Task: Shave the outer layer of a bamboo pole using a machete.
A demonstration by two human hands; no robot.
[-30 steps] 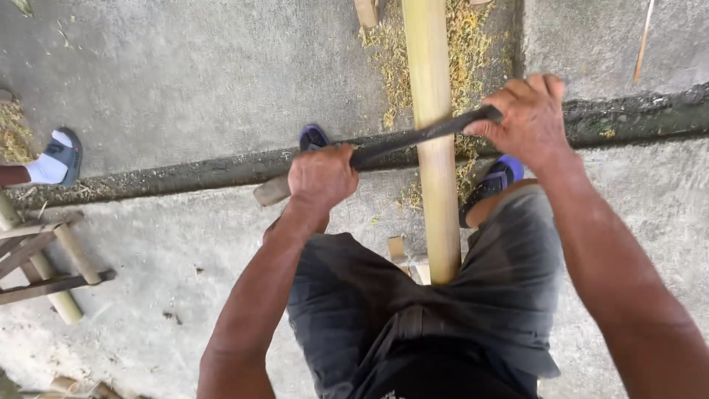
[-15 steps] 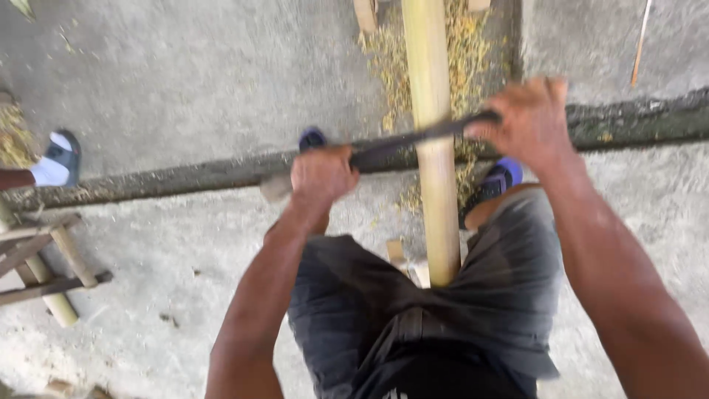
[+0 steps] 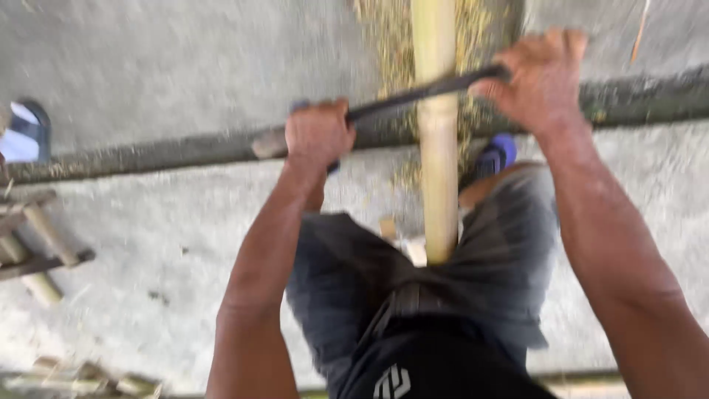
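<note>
Left hand (image 3: 319, 134) fisted on handle, right hand (image 3: 543, 77) clamping blade (image 3: 425, 92) tip across bamboo pole (image 3: 437, 133); risk: blade skids toward thighs.

A blade (image 3: 425, 92) lies across the bamboo pole (image 3: 436, 148), one hand (image 3: 319, 134) at each end.

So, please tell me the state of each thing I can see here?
Left hand: closed on the blade's handle.
Right hand: gripping the blade's far end.
Blade: lying across the pole.
Bamboo pole: held between the legs, pale.
Shavings: scattered on the concrete.
</note>
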